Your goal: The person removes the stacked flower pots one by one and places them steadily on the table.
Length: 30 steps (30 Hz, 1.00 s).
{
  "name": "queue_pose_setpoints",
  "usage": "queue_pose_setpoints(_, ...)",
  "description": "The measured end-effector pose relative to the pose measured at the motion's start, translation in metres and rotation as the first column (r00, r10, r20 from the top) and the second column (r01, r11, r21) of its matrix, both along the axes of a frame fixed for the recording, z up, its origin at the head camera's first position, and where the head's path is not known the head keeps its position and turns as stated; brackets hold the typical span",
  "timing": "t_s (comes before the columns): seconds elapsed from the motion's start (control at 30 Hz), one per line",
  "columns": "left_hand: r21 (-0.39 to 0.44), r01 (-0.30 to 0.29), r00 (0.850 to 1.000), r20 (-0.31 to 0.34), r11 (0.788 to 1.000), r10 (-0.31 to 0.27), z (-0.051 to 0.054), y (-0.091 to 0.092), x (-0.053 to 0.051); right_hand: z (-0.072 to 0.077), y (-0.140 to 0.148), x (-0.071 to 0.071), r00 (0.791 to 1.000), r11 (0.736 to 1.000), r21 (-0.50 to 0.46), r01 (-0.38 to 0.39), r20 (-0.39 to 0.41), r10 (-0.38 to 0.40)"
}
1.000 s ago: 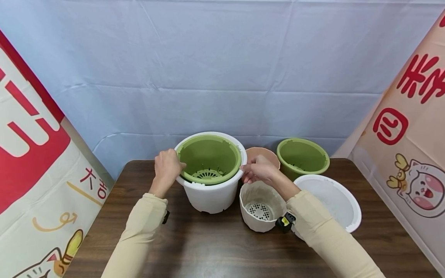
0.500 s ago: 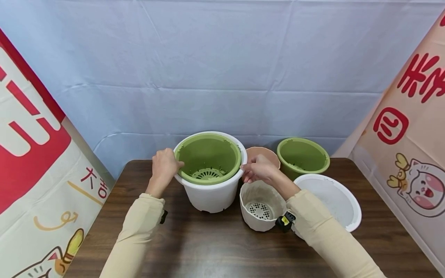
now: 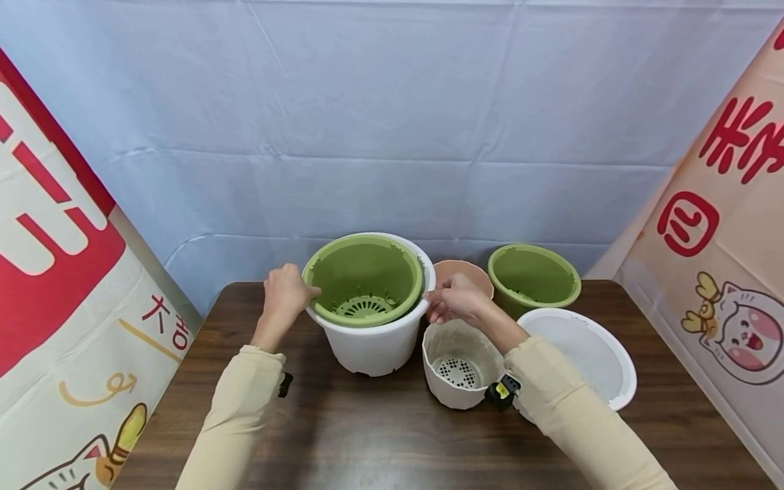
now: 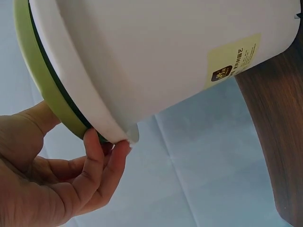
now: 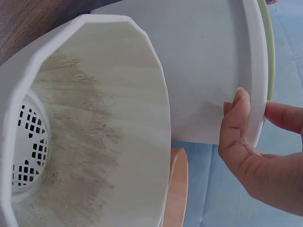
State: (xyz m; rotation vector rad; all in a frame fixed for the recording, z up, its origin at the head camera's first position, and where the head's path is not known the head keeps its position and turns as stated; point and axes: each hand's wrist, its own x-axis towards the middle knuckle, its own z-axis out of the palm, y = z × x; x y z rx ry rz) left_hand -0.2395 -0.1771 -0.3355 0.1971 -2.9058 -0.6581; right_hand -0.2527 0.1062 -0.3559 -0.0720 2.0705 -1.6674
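Observation:
A green plastic flowerpot (image 3: 361,272) with a slotted bottom sits nested inside a larger white flowerpot (image 3: 370,350). My left hand (image 3: 285,294) pinches the green rim at its left side, thumb over the inside. In the left wrist view, the fingers of that hand (image 4: 71,184) curl up beneath the green rim and touch the white pot's rim. On the opposite side my right hand (image 3: 458,299) grips the white rim between thumb and fingers, plainly seen in the right wrist view. A dark gap shows between the two rims at the front right.
Right of the nested pots stands a smaller off-white faceted pot (image 3: 441,388) with a grid bottom. Behind it is a peach pot (image 3: 474,273), then another green pot (image 3: 534,272). A white oval pot (image 3: 588,354) lies near my right forearm. All rest on a dark wooden table (image 3: 392,435).
The green pot has shifted left inside the white pot, and its rim first dropped a little at the front. My left hand moved slightly left with it. My right hand stayed put.

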Motion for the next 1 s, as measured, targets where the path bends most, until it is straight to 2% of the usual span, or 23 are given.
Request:
queue_pose_setpoints(0.33, 0.047, -0.011, 1.0, -0.004, 0.999, 0.011, -0.0019, -0.0041, 0.0014, -0.001, 0.0008, 0.0, 1.0, 1.0, -0.008, 0.008, -0.002, -0.008)
queue_pose_setpoints(0.6, 0.098, -0.023, 0.999, 0.026, 0.995, 0.021, -0.0018, -0.0058, 0.0031, -0.0011, 0.0009, -0.0007, 1.0, 1.0, -0.01, 0.008, 0.0, -0.008)
queue_pose_setpoints(0.73, 0.106, -0.036, 0.999, 0.032, 0.994, 0.032, -0.0021, -0.0067, 0.0027, -0.0006, 0.0005, -0.0007, 1.0, 1.0, -0.012, 0.009, 0.002, -0.009)
queue_pose_setpoints(1.0, 0.106, -0.019, 0.999, 0.036, 0.994, 0.015, -0.0022, -0.008, 0.0015, -0.0017, 0.0003, -0.0006, 1.0, 1.0, -0.014, 0.012, 0.001, -0.012)
